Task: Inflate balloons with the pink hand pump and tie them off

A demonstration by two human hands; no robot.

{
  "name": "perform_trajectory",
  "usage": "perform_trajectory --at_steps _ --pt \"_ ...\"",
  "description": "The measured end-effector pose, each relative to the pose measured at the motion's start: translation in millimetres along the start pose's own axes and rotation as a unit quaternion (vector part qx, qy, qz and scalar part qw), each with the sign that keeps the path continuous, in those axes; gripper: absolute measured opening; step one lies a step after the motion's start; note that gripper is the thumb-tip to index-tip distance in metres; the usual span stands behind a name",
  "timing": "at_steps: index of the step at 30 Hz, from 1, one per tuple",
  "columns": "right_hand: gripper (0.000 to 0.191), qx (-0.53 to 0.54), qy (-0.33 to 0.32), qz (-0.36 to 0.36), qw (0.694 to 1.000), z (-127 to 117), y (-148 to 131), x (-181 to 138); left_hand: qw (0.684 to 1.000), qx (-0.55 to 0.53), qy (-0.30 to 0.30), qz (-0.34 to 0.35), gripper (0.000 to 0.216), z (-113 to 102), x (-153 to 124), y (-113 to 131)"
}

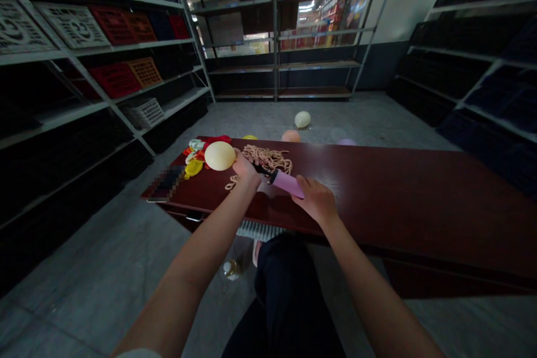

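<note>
A pale yellow balloon (220, 155), partly inflated, sits at the fingers of my left hand (246, 170). Those fingers are closed around its neck, by the dark nozzle end of a hand pump; the exact join is hidden. The pink barrel of the balloon pump (287, 183) slants down to the right, where my right hand (315, 199) is wrapped around its rear end. Just behind the pump lies a heap of beige uninflated long balloons or cords (268, 158). Left of the balloon are loose flat balloons (194, 168) in yellow, red and white.
The dark red table (377, 190) stretches to the right. A blurred-out phone-like object (166, 183) lies at its left edge. Beyond it, a white balloon (302, 119) and others rest on the floor. A bottle (230, 269) stands below. Shelves with crates (115, 79) line the left.
</note>
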State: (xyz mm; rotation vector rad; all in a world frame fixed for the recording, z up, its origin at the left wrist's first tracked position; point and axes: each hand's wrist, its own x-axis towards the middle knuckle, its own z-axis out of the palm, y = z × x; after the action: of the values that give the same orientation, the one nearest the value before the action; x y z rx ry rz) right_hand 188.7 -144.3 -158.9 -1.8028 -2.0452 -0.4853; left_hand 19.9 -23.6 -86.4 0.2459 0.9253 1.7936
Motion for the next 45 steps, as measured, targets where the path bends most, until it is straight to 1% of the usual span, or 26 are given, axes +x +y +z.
perform_trajectory --at_steps 2,4,7,9,12,16,21,26,28,31,34,37,41,43,45 --pt "0.04 -0.005 0.006 -0.015 1.0 1.3 -0.1 -0.2 1.0 0.006 -0.004 0.015 0.049 -7.0 5.2 12.9" --pt "0.039 -0.005 0.014 -0.038 0.999 2.4 0.2 -0.5 1.0 0.007 -0.006 0.012 0.052 -12.8 7.3 20.6" --pt "0.037 0.004 0.032 -0.049 0.998 3.6 1.0 -1.3 1.0 -0.001 -0.014 0.01 0.055 -15.6 7.0 21.5" --pt "0.036 0.009 0.045 -0.038 0.998 4.2 1.6 -2.0 0.999 -0.008 -0.03 0.021 0.056 -12.1 5.9 17.7" --pt "0.038 0.01 0.055 -0.017 0.998 4.8 2.5 -2.3 0.998 -0.012 -0.045 0.036 0.058 -1.2 1.9 9.6" --pt "0.038 0.014 0.049 0.025 0.998 3.3 3.3 -0.9 0.997 -0.007 -0.068 0.039 0.06 12.7 -9.1 -5.5" --pt "0.037 0.021 0.049 0.069 0.996 -0.8 4.7 0.6 0.994 -0.026 -0.095 0.039 0.058 22.5 -21.1 -25.0" --pt "0.038 0.022 0.058 0.093 0.994 0.2 5.1 1.5 0.991 -0.032 -0.126 0.039 0.06 33.1 -29.0 -30.9" --pt "0.038 0.026 0.06 0.096 0.993 0.8 4.8 1.7 0.991 -0.026 -0.128 0.034 0.06 36.8 -28.5 -28.9" --pt "0.038 0.03 0.059 0.09 0.994 0.4 4.3 1.9 0.992 -0.017 -0.121 0.035 0.06 39.6 -19.8 -20.1" --pt "0.037 0.036 0.055 0.085 0.994 -2.7 2.0 1.3 0.993 -0.012 -0.104 0.055 0.059 37.4 -7.4 -6.9" --pt "0.037 0.08 0.04 0.089 0.992 -9.7 -6.8 -2.0 0.992 -0.002 -0.113 0.052 0.06 31.5 -4.1 4.6" --pt "0.036 0.18 -0.002 0.12 0.976 -25.8 -28.0 -12.6 0.987 0.014 -0.152 0.042 0.059 21.7 -20.1 11.8" --pt "0.037 0.205 -0.029 0.144 0.968 -36.4 -38.7 -19.1 0.983 0.02 -0.179 0.025 0.058 15.7 -31.1 13.9" --pt "0.037 0.214 -0.063 0.17 0.96 -47.7 -47.7 -25.1 0.978 0.024 -0.207 -0.006 0.057 8.1 -40.0 16.4"
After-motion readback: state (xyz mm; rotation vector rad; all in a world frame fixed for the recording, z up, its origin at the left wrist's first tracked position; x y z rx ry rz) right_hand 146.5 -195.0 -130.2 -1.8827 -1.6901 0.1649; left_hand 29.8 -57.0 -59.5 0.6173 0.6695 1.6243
